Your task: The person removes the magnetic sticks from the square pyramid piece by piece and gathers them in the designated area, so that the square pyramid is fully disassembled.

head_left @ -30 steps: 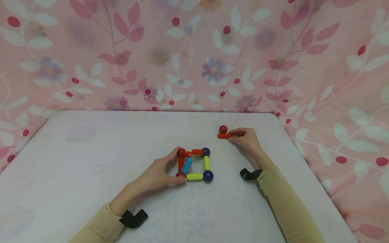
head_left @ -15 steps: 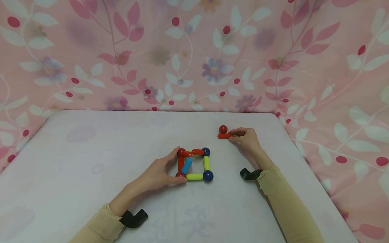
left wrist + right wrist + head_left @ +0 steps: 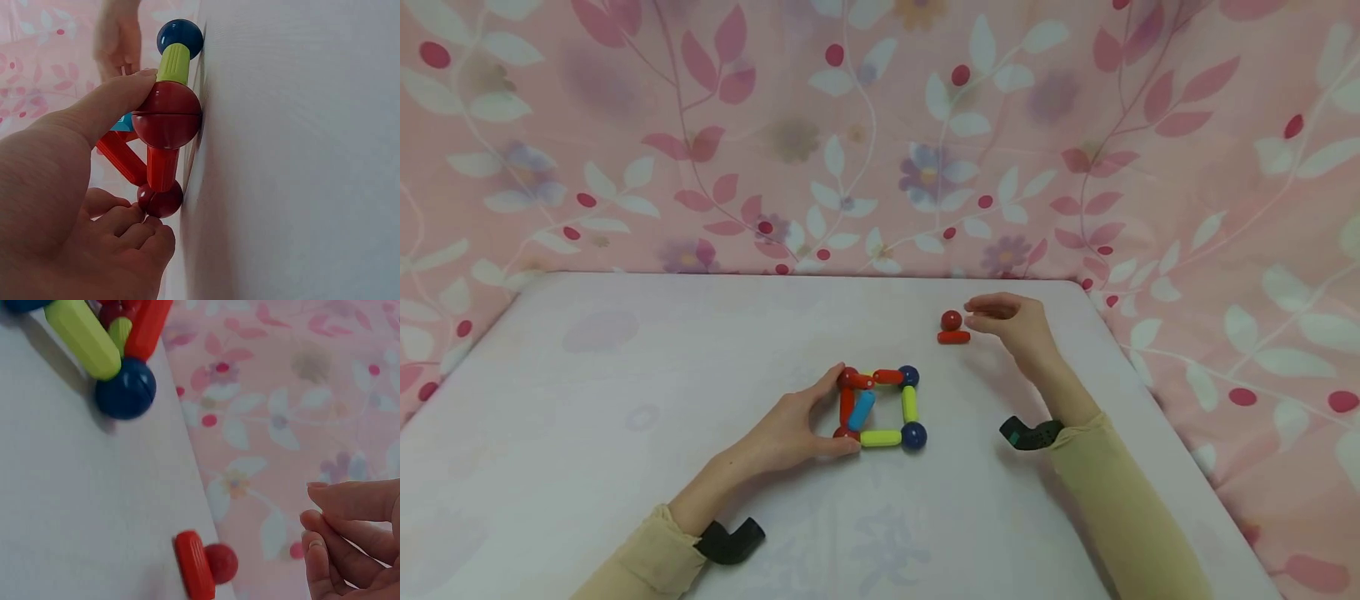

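We observe a white tabletop (image 3: 730, 333) bearing faint printed motifs, bounded at the rear and both sides by a pink backdrop (image 3: 880, 108) in a leafy floral print. We note subdued, even light and soft shadows.

Dim, diffuse light; soft shadows on white table (image 3: 572, 417).

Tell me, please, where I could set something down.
The white table is free left of the left hand and, nearer, between the black left wrist device and beige right sleeve. It is crowded at the square of multicoloured rods and balls, and where the right hand hovers by the red ball and red rod.
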